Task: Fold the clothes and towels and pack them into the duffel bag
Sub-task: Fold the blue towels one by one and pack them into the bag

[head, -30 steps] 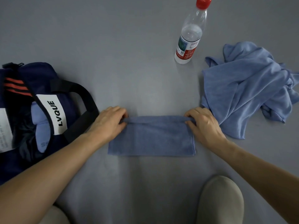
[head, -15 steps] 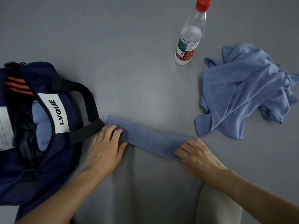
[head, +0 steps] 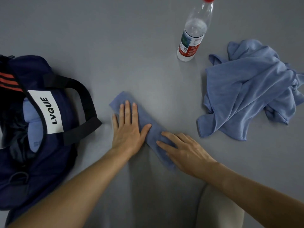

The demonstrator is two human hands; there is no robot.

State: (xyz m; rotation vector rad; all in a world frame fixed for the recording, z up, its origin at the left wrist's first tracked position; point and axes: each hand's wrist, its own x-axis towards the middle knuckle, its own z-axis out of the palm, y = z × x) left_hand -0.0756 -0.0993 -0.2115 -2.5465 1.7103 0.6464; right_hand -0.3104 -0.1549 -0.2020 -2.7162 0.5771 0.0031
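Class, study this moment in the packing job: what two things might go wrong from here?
1. Both the left hand and right hand only press flat on the folded towel; lifting it ungripped may let the folds open.
2. The water bottle stands upright near the crumpled towel; dragging that towel could topple it.

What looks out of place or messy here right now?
Nothing is spilled or damaged. The towel, pressed flat under the left hand and right hand, lies diagonally rather than square to the person. The cloth on the right is a crumpled, unfolded heap. The bottle stands upright.
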